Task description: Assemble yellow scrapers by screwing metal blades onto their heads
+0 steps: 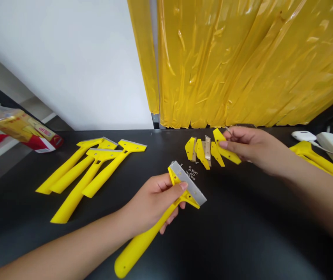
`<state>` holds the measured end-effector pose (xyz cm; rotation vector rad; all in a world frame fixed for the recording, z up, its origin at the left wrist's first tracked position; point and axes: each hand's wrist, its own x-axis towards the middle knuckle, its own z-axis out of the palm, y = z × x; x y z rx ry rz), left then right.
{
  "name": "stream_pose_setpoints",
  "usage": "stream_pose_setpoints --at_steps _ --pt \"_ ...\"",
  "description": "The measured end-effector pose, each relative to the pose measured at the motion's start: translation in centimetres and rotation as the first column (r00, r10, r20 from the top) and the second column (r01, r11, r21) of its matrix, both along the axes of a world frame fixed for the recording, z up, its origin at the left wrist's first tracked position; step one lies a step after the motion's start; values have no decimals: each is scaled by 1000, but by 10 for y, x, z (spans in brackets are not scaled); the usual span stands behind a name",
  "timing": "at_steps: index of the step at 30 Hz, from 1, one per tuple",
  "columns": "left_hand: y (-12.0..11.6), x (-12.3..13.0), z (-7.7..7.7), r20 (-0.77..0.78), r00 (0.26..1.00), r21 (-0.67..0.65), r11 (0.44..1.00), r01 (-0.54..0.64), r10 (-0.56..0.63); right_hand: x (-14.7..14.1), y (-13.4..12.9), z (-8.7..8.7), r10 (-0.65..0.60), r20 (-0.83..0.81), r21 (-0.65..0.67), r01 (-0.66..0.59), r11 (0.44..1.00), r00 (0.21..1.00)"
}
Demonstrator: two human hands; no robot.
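Left hand [158, 199] grips scraper [143, 244], blade [197, 191] slanting down-right; right hand [252, 144] pinches 1 yellow plate [230, 154] beyond it, rightward, roughly parallel.

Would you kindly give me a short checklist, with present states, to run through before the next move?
1. Handle gripped near its head by the left hand: ok.
2. Blade lying across that head, left thumb on it: ok.
3. Plate pinched in the right hand: ok.
4. Plate laid against the blade: not ok, held apart from it.
5. Small metal rings on the table, just beyond the blade: ok.
6. Nothing else between the right fingers: cannot tell.
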<state>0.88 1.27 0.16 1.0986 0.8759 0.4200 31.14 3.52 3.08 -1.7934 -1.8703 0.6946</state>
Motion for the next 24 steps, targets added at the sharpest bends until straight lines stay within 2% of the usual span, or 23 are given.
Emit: stream_pose_setpoints --at_steps 1,2,4,8,13,16,19,24 --pt "0 0 0 7 1000 -5 1000 5 -5 -13 -9 2 41 -250 -20 -48 999 967" --pt "0 0 -1 12 1000 -9 1000 13 -13 -26 -17 3 55 -434 -44 -82 996 899" --pt "0 0 0 11 1000 -19 999 29 -29 -50 -32 1 97 -580 -58 -160 985 809" --pt "-2 2 1 8 1000 -36 999 28 -27 -79 -45 -11 151 -660 -60 -252 966 736" --pt "-4 4 1 47 999 -47 999 -14 17 -87 -45 -27 69 -712 -99 -196 976 699" --pt "-4 4 0 102 995 -55 998 -11 16 -91 -46 -31 61 -749 -124 -230 965 659" --pt "-5 4 -2 145 989 -54 998 -12 19 -95 -47 -32 71 -730 -141 -250 958 680" --pt "-5 6 -5 155 987 -56 998 -43 51 -100 -48 -30 55 -698 -134 -206 969 714"
